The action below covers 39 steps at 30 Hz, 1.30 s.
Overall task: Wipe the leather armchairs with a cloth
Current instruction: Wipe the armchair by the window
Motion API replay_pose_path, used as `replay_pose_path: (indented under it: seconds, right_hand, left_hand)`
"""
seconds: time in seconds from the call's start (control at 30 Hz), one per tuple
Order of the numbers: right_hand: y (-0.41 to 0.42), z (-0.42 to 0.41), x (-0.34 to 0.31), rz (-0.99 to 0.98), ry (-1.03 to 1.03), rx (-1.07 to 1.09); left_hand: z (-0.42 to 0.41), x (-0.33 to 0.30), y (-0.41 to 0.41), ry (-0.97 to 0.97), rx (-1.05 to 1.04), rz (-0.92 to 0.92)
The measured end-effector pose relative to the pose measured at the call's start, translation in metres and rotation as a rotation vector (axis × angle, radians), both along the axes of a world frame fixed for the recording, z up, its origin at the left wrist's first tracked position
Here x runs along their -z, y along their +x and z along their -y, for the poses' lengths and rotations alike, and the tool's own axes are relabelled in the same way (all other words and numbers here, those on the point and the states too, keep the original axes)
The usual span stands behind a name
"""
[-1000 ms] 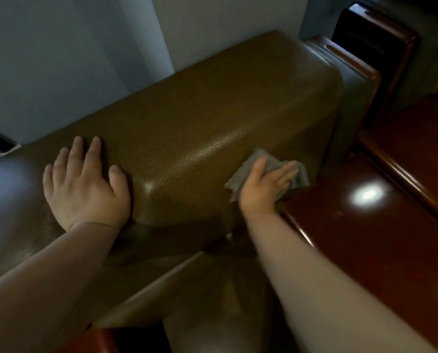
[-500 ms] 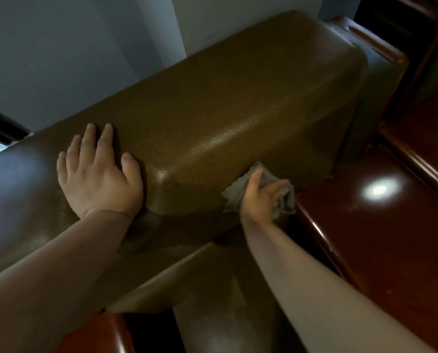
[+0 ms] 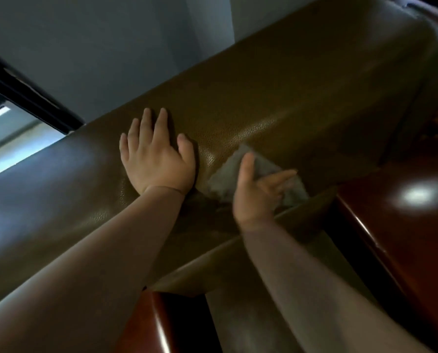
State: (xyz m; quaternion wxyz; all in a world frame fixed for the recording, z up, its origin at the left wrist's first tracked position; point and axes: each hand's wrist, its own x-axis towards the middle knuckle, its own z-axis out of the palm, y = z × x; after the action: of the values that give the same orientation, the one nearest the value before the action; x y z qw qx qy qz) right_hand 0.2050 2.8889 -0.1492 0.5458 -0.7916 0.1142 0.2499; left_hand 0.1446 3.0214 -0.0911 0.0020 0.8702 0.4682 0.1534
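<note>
A person's left hand (image 3: 156, 154) lies flat on the rounded top of a brown leather armchair's backrest (image 3: 276, 98), its fingers (image 3: 146, 123) straight and slightly spread, palm down on the grained leather. Just to the right, the right hand (image 3: 256, 192) presses a grey cloth (image 3: 225, 179) against the front face of the same backrest, low down where it meets the seat cushion (image 3: 238, 256); the thumb points up and the fingers (image 3: 281, 175) stretch out sideways over the fabric, fairly straight and a little apart (whether any fingertip tucks under the cloth cannot be told). The cloth is crumpled, with one corner showing above the thumb and another edge spilling past the fingertips toward the right end of the backrest. Both forearms reach in from the lower edge of the view, the two hands near each other but not touching. At right, touching the chair's side, a glossy reddish-brown wooden armrest (image 3: 404, 225) carries a bright reflection of light. A second polished wooden piece (image 3: 166, 324) shows at the bottom edge, beside the seat cushion. Behind the backrest stands a pale grey wall (image 3: 98, 47), with a dark window frame (image 3: 26, 95) crossing the upper left corner.
</note>
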Motion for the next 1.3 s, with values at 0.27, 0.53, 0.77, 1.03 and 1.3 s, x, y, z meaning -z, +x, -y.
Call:
replay_pose_path:
  seconds: [0.27, 0.53, 0.77, 1.03, 1.3]
  right_hand:
    - [-0.028, -0.025, -0.041, 0.082, 0.017, -0.052]
    - [-0.071, -0.048, -0.041, -0.093, -0.001, 0.037]
    - [-0.190, -0.094, -0.029, 0.176, -0.005, -0.022]
    - [-0.208, -0.097, -0.016, 0.018, -0.116, -0.073]
    - [-0.352, -0.149, -0.013, 0.140, 0.008, 0.133]
  left_hand:
    - [-0.006, -0.023, -0.005, -0.133, 0.097, -0.093]
    - [-0.100, -0.056, -0.229, -0.191, 0.296, -0.416]
    - [-0.102, -0.013, -0.252, 0.061, 0.248, -0.245]
    - [-0.107, -0.007, -0.257, 0.049, 0.325, -0.135]
    - [-0.108, -0.007, -0.260, 0.061, 0.324, -0.118]
